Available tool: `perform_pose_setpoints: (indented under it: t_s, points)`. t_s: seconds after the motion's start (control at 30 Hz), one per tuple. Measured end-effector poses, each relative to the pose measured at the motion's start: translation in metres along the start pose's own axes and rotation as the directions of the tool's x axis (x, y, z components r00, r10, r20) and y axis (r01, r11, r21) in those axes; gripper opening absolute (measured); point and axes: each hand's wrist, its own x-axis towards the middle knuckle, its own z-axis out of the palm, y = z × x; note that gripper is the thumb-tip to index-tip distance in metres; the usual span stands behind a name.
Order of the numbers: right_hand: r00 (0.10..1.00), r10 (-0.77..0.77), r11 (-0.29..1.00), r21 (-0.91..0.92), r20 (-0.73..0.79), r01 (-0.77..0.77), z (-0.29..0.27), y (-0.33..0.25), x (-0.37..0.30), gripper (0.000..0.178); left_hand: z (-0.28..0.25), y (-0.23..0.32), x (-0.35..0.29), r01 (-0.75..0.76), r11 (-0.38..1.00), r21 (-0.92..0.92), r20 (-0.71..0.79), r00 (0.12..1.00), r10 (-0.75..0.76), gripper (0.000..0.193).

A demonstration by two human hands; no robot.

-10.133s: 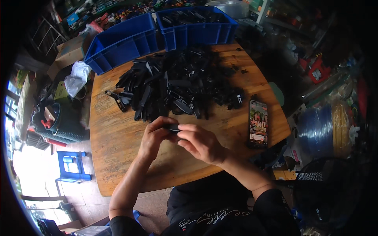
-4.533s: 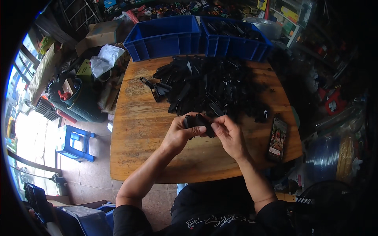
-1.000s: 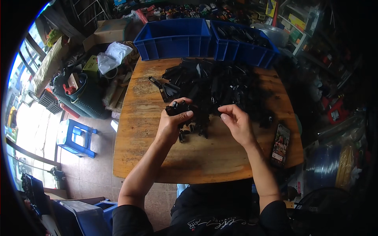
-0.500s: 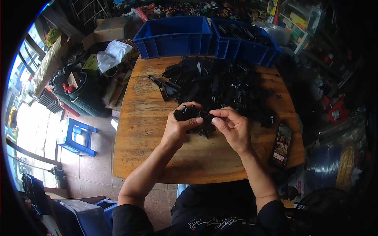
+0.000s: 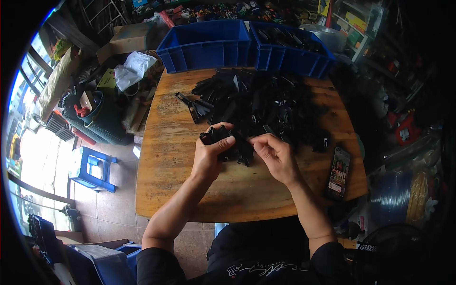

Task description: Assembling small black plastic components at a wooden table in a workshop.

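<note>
My left hand is closed around a dark, black plastic-looking part, its thumb lying across the top. To its right, my right hand has its fingers curled and pinched together. Whatever those fingertips hold is too dark to make out against the pile. Small black pieces show between and just below the two hands. Beyond them spreads a heap of long, narrow black parts. A few similar black pieces lie at the heap's left edge.
A blue crate stands at the table's far edge, beside another blue crate containing black parts. A phone with a lit screen lies on the wooden table at right. A blue stool stands on the floor at left.
My left hand has shifted slightly left with the black part. The right hand's fingers have curled in more and its wrist has turned. The whole view has shifted slightly.
</note>
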Motion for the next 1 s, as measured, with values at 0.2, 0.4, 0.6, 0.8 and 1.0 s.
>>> perform_pose_setpoints:
  t_s: [0.2, 0.4, 0.6, 0.8, 1.0]
  points:
    - [0.999, 0.019, 0.999, 0.025, 0.037, -0.020, 0.023, 0.004, -0.002, 0.008, -0.002, -0.004, -0.001, 0.004, 1.000, -0.014, 0.052, 0.999, -0.003, 0.034]
    - [0.995, -0.085, 0.972, -0.216, 0.047, 0.093, 0.013, 0.005, -0.004, 0.008, 0.010, -0.010, -0.001, -0.029, 0.988, 0.149, 0.045, 0.999, 0.022, 0.030]
    - [0.970, -0.204, 0.786, -0.613, -0.135, 0.080, -0.039, 0.002, -0.023, 0.015, 0.028, -0.001, 0.011, 0.133, 0.977, 0.165, 0.018, 0.990, -0.137, 0.032]
    - [0.967, 0.052, 0.610, -0.759, -0.249, -0.229, -0.060, 0.023, -0.059, 0.029, 0.065, -0.001, 0.155, 0.268, 0.963, -0.015, 0.035, 0.963, -0.267, 0.036]
    - [0.980, -0.029, 0.680, -0.722, -0.199, -0.126, -0.056, 0.028, -0.048, 0.028, 0.142, 0.036, 0.339, -0.082, 0.997, -0.013, 0.176, 0.981, 0.083, 0.053]
